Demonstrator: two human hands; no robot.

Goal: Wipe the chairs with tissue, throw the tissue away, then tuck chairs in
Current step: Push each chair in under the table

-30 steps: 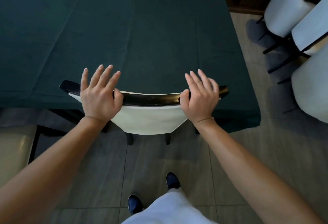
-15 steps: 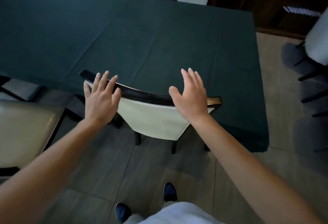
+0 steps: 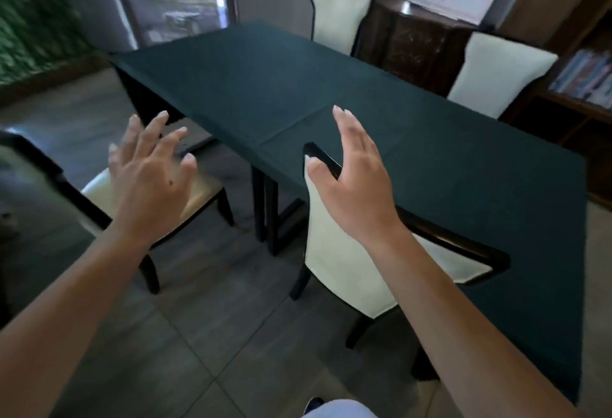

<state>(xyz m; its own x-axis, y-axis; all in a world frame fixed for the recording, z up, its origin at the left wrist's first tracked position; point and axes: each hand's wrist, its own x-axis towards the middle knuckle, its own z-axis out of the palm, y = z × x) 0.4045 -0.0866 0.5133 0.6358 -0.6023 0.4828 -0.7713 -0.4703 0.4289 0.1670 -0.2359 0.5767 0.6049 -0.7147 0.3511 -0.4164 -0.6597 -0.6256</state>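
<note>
Both hands empty with fingers spread, the left hand (image 3: 150, 174) hovers over the untucked cream-seated, dark-framed chair (image 3: 198, 194) at lower left of the frame, nearer it than the right hand (image 3: 356, 186) above the cream-backed chair (image 3: 344, 272) tucked under the green-clothed surface (image 3: 331, 93).

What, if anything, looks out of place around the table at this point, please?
One chair on the left stands pulled out from the green-clothed table, its seat fully exposed, while the chair under the right hand is tucked in. The left hand is open above the pulled-out one. Nothing looks spilled or damaged.
</note>
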